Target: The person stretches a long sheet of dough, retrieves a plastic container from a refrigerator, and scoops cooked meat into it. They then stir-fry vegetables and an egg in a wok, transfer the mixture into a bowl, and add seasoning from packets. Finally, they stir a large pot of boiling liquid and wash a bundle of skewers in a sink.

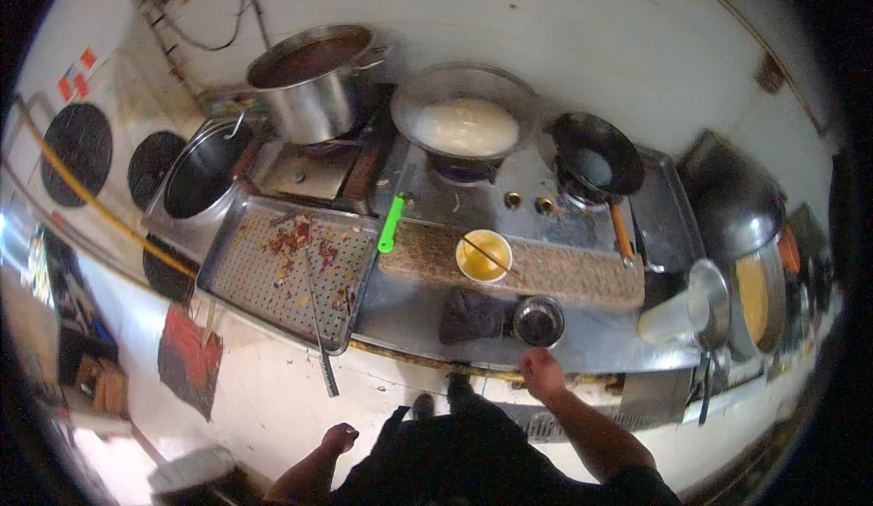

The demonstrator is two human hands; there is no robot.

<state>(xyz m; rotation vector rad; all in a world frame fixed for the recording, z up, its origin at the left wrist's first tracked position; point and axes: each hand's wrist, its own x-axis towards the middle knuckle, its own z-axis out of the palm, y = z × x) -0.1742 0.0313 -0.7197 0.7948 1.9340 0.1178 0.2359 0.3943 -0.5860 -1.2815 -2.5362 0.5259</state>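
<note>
My right hand (542, 373) is at the front edge of the steel counter, fingers curled, just below a small metal bowl (539, 322) with dark contents. Whether it touches the bowl or holds anything is unclear. My left hand (339, 438) hangs low in front of the counter with its fingers curled and nothing visible in it. Beside the bowl lies a dark folded cloth (467, 316). Behind it, a white cup (472, 271) of yellow contents stands on a speckled stone slab (573, 271), with a brown stick (485, 251) across its rim.
A perforated tray (256, 288) with reddish scraps carries a long-handled tool (315, 315) jutting past its edge. Nearby lies a bright green handle (391, 225). Behind stand a stockpot (310, 110), a wide pan of whitish liquid (467, 127) and a wok (600, 155). A clear pitcher (672, 318) is at right.
</note>
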